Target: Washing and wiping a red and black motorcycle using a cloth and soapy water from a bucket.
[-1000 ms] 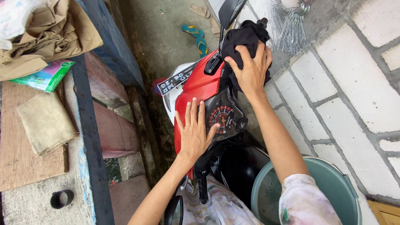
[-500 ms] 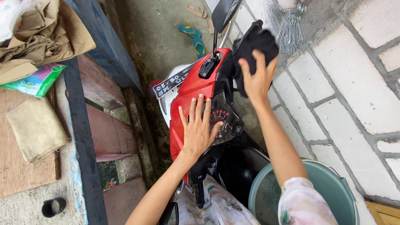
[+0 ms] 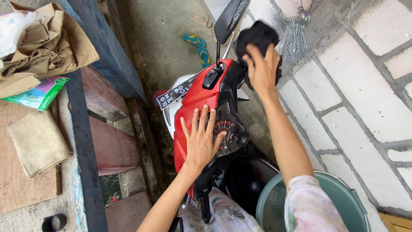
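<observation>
1. The thing I'm working with is a crumpled black cloth rag (image 3: pixel 256 39). It looks light and floppy to me, with no stiffness at all, so I'd guess it bunches and slides around if you only pinch a corner. Best hold is a whole fistful with the palm pressed on top. It may be damp, but I honestly can't tell from here.

2. Landmark for everything below: the red and black scooter front panel with the round speedometer dial (image 3: pixel 205 92). The rag sits at the far right end of that panel, up around the handlebar, just past the black rear-view mirror on its thin stem (image 3: pixel 227 19).

3. My right hand (image 3: pixel 262 71) is on the rag, fingers spread and curled over it, pressing it down rather than balled tight. It's a loose clamp with cloth bulging out above the fingertips.

4. My left hand (image 3: pixel 200 139) is flat and wide open on the near side of the panel, fingers splayed beside the dial, thumb touching the edge of the dial glass. It holds nothing and just leans on the panel.

5. Near that panel, low on the right by my elbow, there's a round green plastic bucket (image 3: pixel 352 189).
</observation>
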